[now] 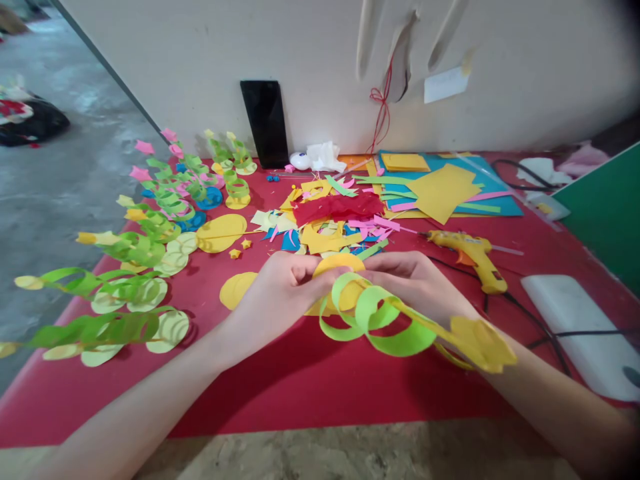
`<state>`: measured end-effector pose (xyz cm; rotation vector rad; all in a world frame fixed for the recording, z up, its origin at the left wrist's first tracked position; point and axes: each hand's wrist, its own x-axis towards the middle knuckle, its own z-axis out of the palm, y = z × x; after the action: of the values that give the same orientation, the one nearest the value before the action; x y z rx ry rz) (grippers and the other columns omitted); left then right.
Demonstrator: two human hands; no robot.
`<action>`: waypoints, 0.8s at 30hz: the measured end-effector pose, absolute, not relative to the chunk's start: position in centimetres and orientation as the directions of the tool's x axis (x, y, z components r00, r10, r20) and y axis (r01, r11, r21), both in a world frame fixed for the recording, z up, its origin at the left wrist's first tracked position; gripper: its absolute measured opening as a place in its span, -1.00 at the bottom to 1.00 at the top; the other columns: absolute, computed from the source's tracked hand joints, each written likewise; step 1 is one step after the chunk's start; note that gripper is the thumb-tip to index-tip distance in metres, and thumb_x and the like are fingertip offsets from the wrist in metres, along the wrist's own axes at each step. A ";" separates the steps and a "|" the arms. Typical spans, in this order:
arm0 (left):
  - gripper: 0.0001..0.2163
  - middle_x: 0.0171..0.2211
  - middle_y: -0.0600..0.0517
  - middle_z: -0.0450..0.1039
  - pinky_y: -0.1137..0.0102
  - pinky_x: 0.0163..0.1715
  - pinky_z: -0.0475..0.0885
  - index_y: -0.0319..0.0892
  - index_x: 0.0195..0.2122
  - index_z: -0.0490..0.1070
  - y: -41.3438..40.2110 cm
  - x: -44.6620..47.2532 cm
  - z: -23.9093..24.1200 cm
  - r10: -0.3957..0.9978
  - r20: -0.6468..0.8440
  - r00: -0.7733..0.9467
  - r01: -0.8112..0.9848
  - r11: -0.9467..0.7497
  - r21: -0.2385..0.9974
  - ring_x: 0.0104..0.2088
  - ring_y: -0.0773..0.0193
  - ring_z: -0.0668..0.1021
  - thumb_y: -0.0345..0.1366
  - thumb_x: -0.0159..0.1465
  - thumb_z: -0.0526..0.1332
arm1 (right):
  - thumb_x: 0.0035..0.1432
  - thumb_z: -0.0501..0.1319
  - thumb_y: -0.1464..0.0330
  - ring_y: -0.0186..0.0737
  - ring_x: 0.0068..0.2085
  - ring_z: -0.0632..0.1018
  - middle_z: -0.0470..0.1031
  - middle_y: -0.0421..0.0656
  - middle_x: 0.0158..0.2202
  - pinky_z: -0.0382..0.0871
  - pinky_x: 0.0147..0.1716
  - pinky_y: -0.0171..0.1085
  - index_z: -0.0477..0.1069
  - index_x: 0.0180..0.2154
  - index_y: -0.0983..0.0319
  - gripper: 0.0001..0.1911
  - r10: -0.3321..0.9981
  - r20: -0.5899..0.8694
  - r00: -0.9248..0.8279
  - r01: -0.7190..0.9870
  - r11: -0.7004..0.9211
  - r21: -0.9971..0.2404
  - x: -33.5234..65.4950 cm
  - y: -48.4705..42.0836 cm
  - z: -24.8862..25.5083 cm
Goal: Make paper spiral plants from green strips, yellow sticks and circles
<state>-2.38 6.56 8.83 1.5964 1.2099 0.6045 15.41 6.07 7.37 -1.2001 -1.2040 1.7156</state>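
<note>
Both my hands meet over the near middle of the red table, closed on one paper flower craft. My left hand (pixel 287 283) pinches the left side of its round yellow paper base (pixel 340 261). On the right side of that base, my right hand (pixel 413 277) grips with curled fingers. From the base a light green paper spiral (pixel 395 333) curls toward me, with a yellow paper flower (pixel 483 343) at its near end, over my right forearm. Beneath and left of my left hand lie yellow paper circles (pixel 237 290). Some fingertips are hidden behind the base.
Finished spiral paper flowers (pixel 145 250) stand in rows at left. Paper scraps (pixel 330 227) are heaped behind my hands. A yellow glue gun (pixel 470 257) with its cord lies right, near a white power bank-like box (pixel 580 333). A black phone (pixel 265 123) leans on the wall.
</note>
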 end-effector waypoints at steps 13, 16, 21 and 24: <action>-0.57 -0.70 0.18 -0.19 0.53 -0.75 -0.18 -0.21 -0.74 -0.04 6.7 -2.7 8.2 0.866 -0.201 0.458 0.434 -0.020 0.901 -0.66 0.51 -0.08 -0.12 0.16 0.06 | -0.11 0.29 0.33 -0.47 -0.54 0.43 0.48 -0.28 -0.53 0.26 -0.59 -0.47 0.51 -0.49 0.17 -0.94 0.903 -0.279 -0.326 -0.082 -0.321 -0.943 15.7 6.6 7.1; -0.63 -0.70 0.17 -0.07 0.57 -0.74 -0.09 -0.23 -0.70 0.13 6.6 -2.6 8.1 0.838 -0.230 0.495 0.378 0.031 0.925 -0.66 0.51 0.00 -0.13 0.15 0.08 | -0.21 0.33 0.28 -0.41 -0.55 0.44 0.49 -0.24 -0.53 0.29 -0.59 -0.42 0.50 -0.51 0.18 -0.87 0.907 -0.310 -0.284 -0.132 -0.357 -0.925 15.5 6.5 7.1; -0.55 -0.76 0.20 -0.15 0.57 -0.77 -0.18 -0.23 -0.79 0.00 6.6 -2.5 8.1 0.829 -0.269 0.490 0.388 0.069 0.919 -0.70 0.54 -0.06 -0.14 0.10 0.14 | -0.20 0.33 0.35 -0.47 -0.61 0.38 0.45 -0.27 -0.58 0.21 -0.66 -0.45 0.49 -0.52 0.21 -0.91 0.920 -0.313 -0.237 -0.083 -0.340 -0.937 15.6 6.6 7.4; -0.62 -0.78 0.19 0.02 0.59 -0.76 -0.03 -0.25 -0.78 0.17 6.7 -2.5 8.3 0.787 -0.290 0.544 0.346 0.104 0.932 -0.73 0.54 0.07 -0.18 0.11 0.14 | -0.12 0.29 0.35 -0.47 -0.57 0.40 0.45 -0.27 -0.56 0.22 -0.64 -0.47 0.48 -0.47 0.20 -0.93 0.897 -0.297 -0.327 -0.054 -0.332 -0.942 15.8 6.7 7.5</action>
<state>-2.52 6.66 8.28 1.4922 1.0213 0.4272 15.84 6.71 7.48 -1.1912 -1.1839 1.7427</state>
